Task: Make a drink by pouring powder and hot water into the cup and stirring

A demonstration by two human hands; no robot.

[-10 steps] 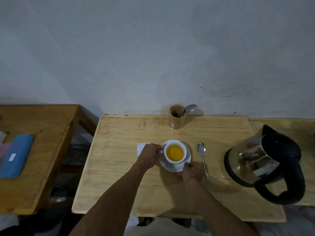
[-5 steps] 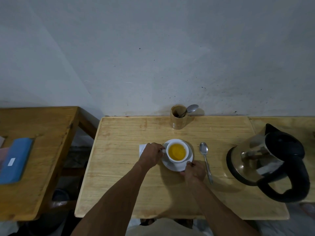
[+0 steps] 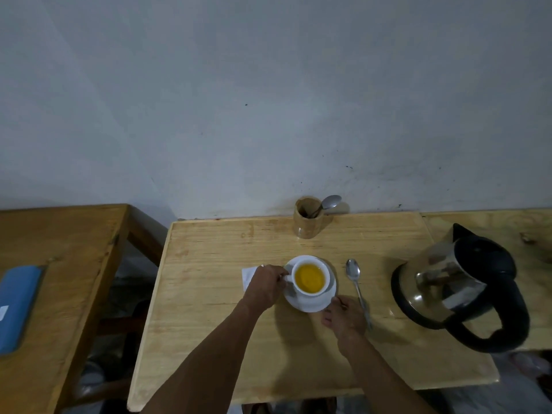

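I have the cup (image 3: 310,278) sitting on its saucer (image 3: 310,304) in the lower middle of the frame, full of orange-yellow drink, so the powder and water look to be in already. My left hand (image 3: 264,289) is closed around the cup's handle on its left side, fingers pinched tight on it. My right hand (image 3: 343,319) rests at the lower right edge of the saucer, fingertips (image 3: 336,301) touching the rim; I cannot tell whether they actually grip it or only steady it. The spoon (image 3: 357,288) lies flat on the table (image 3: 209,294) just right of the saucer, bowl pointing up the frame, and the kettle (image 3: 460,288) stands well apart at the right. A white packet (image 3: 248,274) peeks out left of my left hand.

To do this well, I would keep the cup level, since the liquid stands near the brim, and move saucer and cup together slowly. If stirring remains, the right hand should take the spoon by its handle end.
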